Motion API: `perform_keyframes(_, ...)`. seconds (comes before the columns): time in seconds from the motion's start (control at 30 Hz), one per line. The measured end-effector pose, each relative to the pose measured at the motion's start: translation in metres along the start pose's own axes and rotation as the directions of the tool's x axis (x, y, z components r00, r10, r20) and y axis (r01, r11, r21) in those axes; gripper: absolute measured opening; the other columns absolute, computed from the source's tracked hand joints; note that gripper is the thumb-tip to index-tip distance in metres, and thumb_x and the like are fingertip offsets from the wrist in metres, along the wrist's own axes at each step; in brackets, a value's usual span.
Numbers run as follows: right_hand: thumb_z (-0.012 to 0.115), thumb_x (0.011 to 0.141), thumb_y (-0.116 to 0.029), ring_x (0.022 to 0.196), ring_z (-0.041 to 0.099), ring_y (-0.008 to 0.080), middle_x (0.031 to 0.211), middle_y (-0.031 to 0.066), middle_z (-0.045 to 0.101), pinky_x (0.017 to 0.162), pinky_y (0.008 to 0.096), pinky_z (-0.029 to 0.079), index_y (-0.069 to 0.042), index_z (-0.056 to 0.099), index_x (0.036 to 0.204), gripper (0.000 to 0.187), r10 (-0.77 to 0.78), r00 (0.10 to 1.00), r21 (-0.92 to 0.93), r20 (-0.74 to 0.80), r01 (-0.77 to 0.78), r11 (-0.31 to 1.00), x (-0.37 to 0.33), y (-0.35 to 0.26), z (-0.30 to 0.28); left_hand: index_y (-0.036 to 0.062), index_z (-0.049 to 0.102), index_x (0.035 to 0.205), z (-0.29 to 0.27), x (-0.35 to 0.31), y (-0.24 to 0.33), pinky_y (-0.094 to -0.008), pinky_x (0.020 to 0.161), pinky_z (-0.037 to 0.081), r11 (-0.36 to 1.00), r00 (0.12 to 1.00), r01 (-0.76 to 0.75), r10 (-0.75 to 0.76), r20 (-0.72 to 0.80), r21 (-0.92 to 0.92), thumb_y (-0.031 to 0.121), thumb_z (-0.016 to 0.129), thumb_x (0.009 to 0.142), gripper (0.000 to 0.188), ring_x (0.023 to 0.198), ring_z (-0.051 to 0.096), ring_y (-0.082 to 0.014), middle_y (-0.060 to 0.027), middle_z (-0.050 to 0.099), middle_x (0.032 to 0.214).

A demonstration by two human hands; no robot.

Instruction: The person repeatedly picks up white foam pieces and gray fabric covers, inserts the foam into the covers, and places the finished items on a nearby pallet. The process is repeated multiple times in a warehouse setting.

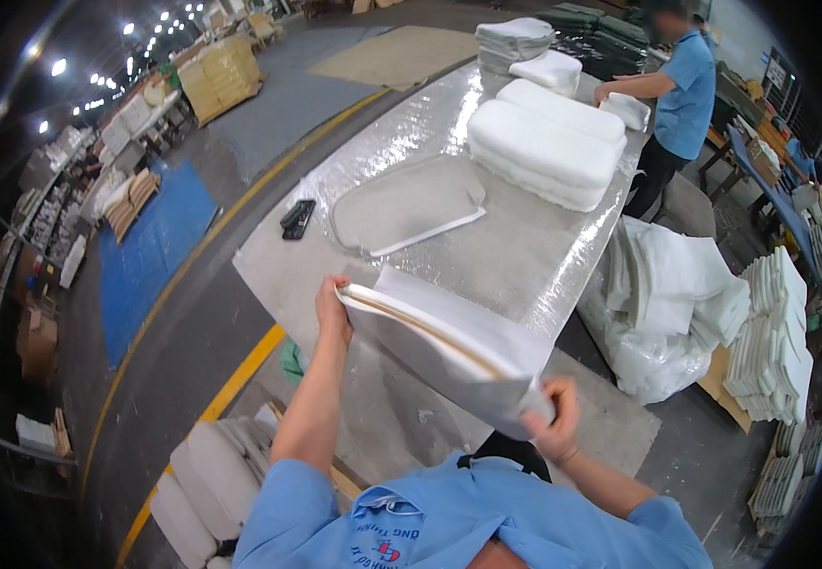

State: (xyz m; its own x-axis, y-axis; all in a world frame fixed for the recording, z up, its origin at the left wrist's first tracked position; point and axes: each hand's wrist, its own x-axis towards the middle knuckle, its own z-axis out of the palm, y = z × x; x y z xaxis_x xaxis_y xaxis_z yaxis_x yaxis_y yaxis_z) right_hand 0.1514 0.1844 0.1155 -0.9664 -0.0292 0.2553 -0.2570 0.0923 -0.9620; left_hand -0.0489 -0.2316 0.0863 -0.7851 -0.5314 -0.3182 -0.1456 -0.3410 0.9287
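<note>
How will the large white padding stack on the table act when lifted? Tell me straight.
The padding stack is probably light for its bulk, since its thick layers look fluffy. It would likely squash when gripped, given its soft, rounded edges. Its layers might slip apart, as they appear merely piled, with no visible strap.

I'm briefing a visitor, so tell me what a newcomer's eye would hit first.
The pale grey piece held between the left hand and right hand, at the near end of the table, stands out first. Next come thick white pads farther along it, then a bright blue sheet on the floor at left.
</note>
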Motion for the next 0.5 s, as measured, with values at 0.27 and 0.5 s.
perform_keyframes(0.27, 0.076, 0.094, -0.029, 0.088, 0.063, 0.0228, 0.1, 0.0107, 0.061, 0.077, 0.0355, 0.052, -0.005, 0.061, 0.107, 0.031, 0.022, 0.846, -0.078, 0.532, 0.023, 0.997, -0.014, -0.01, 0.044, 0.0045, 0.066, 0.113, 0.068, 0.014, -0.033, -0.0368, 0.08, 0.057, 0.92, 0.915, -0.007, 0.163, 0.368, -0.392, 0.051, 0.032, 0.112, 0.058, 0.086, 0.067, -0.0221, -0.012, 0.073, 0.1)
perform_keyframes(0.5, 0.068, 0.1, -0.024, 0.07, 0.061, 0.0215, 0.083, 0.0094, 0.066, 0.067, 0.034, 0.051, -0.004, 0.067, 0.103, 0.02, 0.052, 0.864, -0.072, 0.501, -0.018, 0.997, 0.033, -0.003, 0.072, -0.0008, 0.056, 0.142, 0.069, -0.001, -0.026, -0.0343, 0.095, 0.053, 0.949, 0.871, -0.019, 0.17, 0.461, -0.315, 0.062, 0.029, 0.111, 0.075, 0.106, 0.065, -0.0177, -0.0066, 0.069, 0.123)
